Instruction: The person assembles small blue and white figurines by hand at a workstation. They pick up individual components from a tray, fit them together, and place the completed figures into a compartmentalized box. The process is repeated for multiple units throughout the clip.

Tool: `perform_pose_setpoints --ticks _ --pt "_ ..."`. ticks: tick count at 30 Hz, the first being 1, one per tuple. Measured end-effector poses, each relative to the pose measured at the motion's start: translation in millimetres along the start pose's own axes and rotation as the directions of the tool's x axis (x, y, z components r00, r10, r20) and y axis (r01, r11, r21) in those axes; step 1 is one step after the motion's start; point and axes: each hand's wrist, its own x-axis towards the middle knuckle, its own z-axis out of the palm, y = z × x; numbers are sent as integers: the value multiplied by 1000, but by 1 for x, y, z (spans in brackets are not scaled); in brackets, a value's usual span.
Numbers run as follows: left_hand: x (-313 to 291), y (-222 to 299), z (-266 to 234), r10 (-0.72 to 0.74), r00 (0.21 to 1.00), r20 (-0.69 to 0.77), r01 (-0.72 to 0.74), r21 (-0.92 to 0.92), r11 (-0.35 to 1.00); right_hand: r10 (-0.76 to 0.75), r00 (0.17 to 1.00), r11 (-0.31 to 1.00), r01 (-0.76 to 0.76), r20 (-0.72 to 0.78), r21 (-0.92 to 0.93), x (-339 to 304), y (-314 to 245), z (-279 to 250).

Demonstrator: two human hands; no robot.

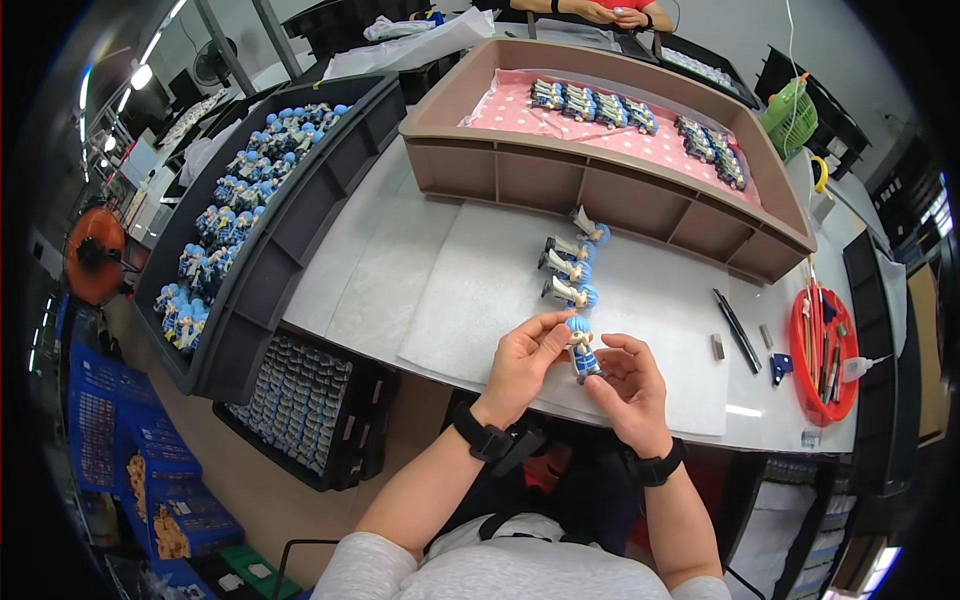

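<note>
A small blue-haired figurine (pixel 582 352) in a blue outfit is held upright just above the table's near edge. My left hand (pixel 524 362) pinches it beside the head with thumb and forefinger. My right hand (pixel 632 388) curls around its lower end, the thumb at its feet. Beyond my hands, several similar figurines (pixel 568 268) lie on their sides in a column on the white table sheet (pixel 480 290).
Behind stands a brown tray (pixel 560 172) with rows of figurines on a pink dotted cloth. A dark bin (pixel 290 270) heaped with figurines is at left. On the right lie a black pen (pixel 737 330), a small grey block (pixel 718 346) and a red tool basket (pixel 803 370). Another person's hands (pixel 615 14) show at the back.
</note>
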Motion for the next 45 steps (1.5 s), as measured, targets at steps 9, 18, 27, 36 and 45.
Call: perform_pose_setpoints --ticks 9,18,27,36,45 --pt "-4 4 3 65 997 37 -71 203 977 -85 993 993 78 -77 -85 1 7 0" --pt "-3 1 0 39 999 34 -42 101 994 -75 991 997 71 -113 -35 2 4 -1" --pt "-4 -2 3 112 994 6 -111 188 976 -117 976 993 110 -181 -49 2 7 -1" --pt "-2 -1 11 81 995 -59 -65 244 968 -107 988 994 106 -114 -21 2 3 -2" --pt "-2 -1 11 24 998 -63 -9 231 973 -104 987 995 102 -122 -21 2 4 -4"
